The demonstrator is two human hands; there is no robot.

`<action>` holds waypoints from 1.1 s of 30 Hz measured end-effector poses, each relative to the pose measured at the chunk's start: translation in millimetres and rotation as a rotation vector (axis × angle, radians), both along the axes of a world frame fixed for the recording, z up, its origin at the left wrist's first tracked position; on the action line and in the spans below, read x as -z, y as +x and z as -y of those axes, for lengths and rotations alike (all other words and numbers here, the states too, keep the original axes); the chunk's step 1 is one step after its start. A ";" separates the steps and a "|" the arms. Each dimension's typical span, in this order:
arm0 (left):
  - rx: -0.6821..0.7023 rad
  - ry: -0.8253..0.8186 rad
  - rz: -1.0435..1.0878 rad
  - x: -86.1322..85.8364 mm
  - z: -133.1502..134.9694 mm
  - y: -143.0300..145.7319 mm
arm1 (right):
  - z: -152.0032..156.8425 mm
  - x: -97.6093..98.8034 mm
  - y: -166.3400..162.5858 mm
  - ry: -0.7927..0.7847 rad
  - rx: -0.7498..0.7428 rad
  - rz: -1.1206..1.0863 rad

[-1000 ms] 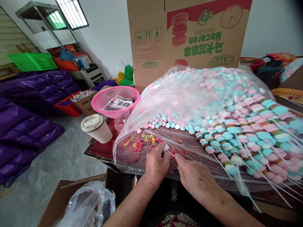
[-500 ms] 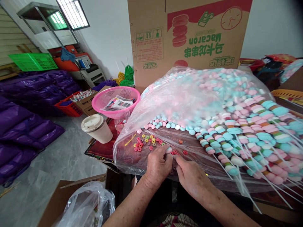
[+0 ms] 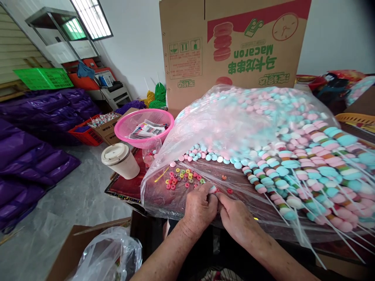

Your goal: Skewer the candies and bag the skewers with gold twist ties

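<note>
My left hand (image 3: pixel 200 205) is closed, with the pale end of a small marshmallow piece (image 3: pixel 212 189) showing at its fingertips. Right beside it, my right hand (image 3: pixel 234 216) pinches close to the same piece; what lies between its fingers is hidden. Small colourful ring candies (image 3: pixel 187 175) are scattered on the clear plastic just beyond my left hand. Behind them spreads a heap of pink, blue and white marshmallow pieces (image 3: pixel 216 157) under a plastic sheet (image 3: pixel 228 113). To the right lie stacked marshmallow skewers (image 3: pixel 319 160) with white sticks.
A white lidded cup (image 3: pixel 120 160) stands at the table's left edge, near a pink basket (image 3: pixel 131 136) holding printed packets. A large cardboard box (image 3: pixel 187 93) rises behind the heap. Below left is an open carton (image 3: pixel 67 249) with a plastic bag (image 3: pixel 111 249).
Both hands have shifted very slightly and drawn closer together at the fingertips. The marshmallow piece stays in my left hand. The surroundings moved only a little with the camera.
</note>
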State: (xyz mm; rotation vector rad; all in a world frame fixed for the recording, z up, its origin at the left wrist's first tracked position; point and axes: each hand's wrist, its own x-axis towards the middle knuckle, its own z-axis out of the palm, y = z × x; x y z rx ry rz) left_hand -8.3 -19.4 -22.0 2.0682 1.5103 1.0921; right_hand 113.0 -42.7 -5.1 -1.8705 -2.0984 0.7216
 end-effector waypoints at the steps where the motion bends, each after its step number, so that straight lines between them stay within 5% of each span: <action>1: 0.001 -0.011 -0.003 -1.0 0.2 0.4 | -0.3 1.2 0.2 0.005 0.005 -0.013; 11: 0.028 -0.056 0.101 -0.8 0.2 2.7 | -4.8 13.1 2.8 0.093 0.031 -0.187; 22: -0.083 -0.075 0.357 8.6 4.5 6.2 | -2.7 1.1 5.7 0.163 -0.049 -0.157; 33: -0.101 -0.005 0.177 7.9 1.6 1.6 | 14.1 6.2 12.1 0.203 -0.058 -0.004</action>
